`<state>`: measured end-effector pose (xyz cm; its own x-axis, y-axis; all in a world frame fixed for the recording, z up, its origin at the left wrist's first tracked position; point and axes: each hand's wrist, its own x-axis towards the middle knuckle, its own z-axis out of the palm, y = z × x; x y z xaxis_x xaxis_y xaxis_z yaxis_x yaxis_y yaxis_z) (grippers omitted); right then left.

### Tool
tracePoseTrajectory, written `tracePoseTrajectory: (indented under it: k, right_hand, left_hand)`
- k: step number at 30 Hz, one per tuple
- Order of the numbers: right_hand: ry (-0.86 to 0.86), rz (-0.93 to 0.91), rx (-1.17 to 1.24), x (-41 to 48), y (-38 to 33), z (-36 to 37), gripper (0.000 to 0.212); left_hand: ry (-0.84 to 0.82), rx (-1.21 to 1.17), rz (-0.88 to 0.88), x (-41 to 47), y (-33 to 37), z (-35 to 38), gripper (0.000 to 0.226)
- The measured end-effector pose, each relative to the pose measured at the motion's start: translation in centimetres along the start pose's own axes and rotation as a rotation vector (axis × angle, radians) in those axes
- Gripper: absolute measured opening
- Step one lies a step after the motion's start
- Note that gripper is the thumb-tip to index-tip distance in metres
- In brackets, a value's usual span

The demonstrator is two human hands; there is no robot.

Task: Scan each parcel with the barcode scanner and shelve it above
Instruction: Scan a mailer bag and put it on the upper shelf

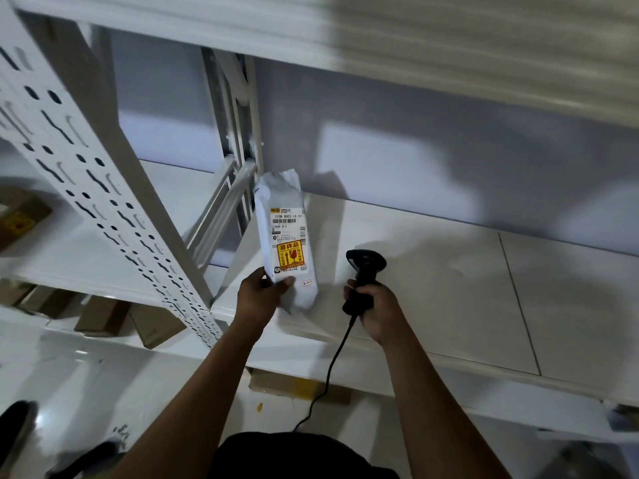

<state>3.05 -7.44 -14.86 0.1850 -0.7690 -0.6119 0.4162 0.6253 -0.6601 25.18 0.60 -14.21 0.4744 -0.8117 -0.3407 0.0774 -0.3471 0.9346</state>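
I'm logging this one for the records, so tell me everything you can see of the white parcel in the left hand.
The parcel is a long, slim white bag that looks like plastic, crumpled at its top. It stands on end, tilted slightly left, its lower end seemingly on the white shelf. Its front carries a shipping label with barcodes and, below, a yellow and red sticker. The left hand grips its lower left edge, thumb on the front.
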Motion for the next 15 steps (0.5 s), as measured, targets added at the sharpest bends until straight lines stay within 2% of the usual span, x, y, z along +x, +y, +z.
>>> tracePoseTrajectory:
  k: [3, 6, 9, 11, 12, 13, 15]
  right_hand:
    - [0.004, -0.041, -0.112, 1.0, 0.1, -0.9, 0.033]
    - [0.13, -0.106, -0.299, 1.6, 0.2, -1.9, 0.044]
    - [0.261, -0.162, -0.487, 1.4, 0.0, -2.4, 0.03]
    - [0.353, -0.194, -0.718, 1.4, -0.1, -2.6, 0.019]
    - [0.391, -0.19, -0.85, 1.2, -0.1, -2.7, 0.023]
    - [0.437, -0.186, -0.969, 1.3, -0.1, -2.8, 0.037]
    - [0.536, -0.224, -1.04, 0.5, -0.1, -2.7, 0.053]
  left_hand:
    - [-0.115, -0.038, 0.014, -0.5, 0.3, -0.2, 0.034]
    - [-0.179, -0.045, 0.031, -0.8, 0.2, 0.0, 0.03]
    - [-0.235, -0.066, 0.023, -1.2, 0.3, 0.5, 0.03]
    - [-0.272, -0.081, 0.014, -1.6, 0.9, 1.1, 0.028]
    - [-0.292, -0.083, 0.013, -1.8, 1.3, 1.4, 0.027]
    - [-0.308, -0.08, 0.014, -2.0, 1.7, 1.7, 0.027]
    - [-0.327, -0.065, 0.025, -2.5, 2.5, 2.3, 0.026]
